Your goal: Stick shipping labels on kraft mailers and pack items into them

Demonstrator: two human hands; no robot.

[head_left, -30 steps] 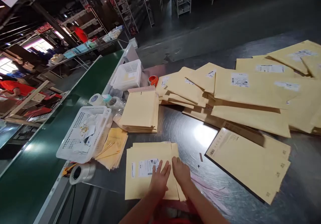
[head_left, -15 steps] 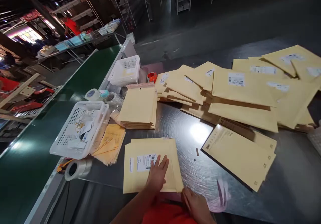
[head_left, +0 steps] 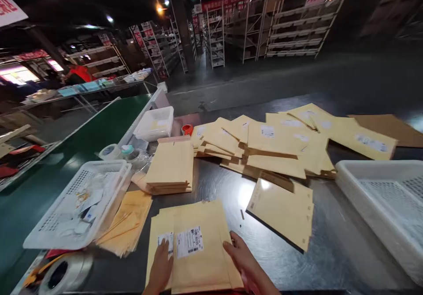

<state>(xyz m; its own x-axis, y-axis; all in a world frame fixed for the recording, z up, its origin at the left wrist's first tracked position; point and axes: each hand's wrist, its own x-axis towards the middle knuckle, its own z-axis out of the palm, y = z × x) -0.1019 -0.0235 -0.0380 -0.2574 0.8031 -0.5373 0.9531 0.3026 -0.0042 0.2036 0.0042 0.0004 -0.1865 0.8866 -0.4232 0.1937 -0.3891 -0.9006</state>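
Mailer (head_left: 198, 266): lying label up between the fingers of both hands and overlapping a second mailer (head_left: 152, 259), which is showing at its left.
Left hand (head_left: 161, 264): resting on the second mailer's label, fingers loosely extended and gripping nothing visible; probably pressing to keep that layer from sliding.
Right hand (head_left: 243, 257): closing on the mailer's right edge, thumb on top and fingers bending around the side, apparently steadying it; how many layers it is pinching is hidden.
Plain stack (head_left: 170, 167): sitting beyond the left fingers, seemingly squared up for easy reach.
Labelled pile (head_left: 274, 140): spreading beyond the right fingers, its loose overlap leaving several labels showing.
Fanned envelopes (head_left: 280, 211): lying right of the right fingers.
White basket (head_left: 42, 233): standing left of the left fingers, its walls probably containing the small loose items.
Worktop (head_left: 211, 178): shining like brushed metal and reflecting a bright patch beyond the right fingers.
Room: a green conveyor (head_left: 109, 123) is running past the left fingers; far ahead, shelving (head_left: 214, 39) is standing in dimness.
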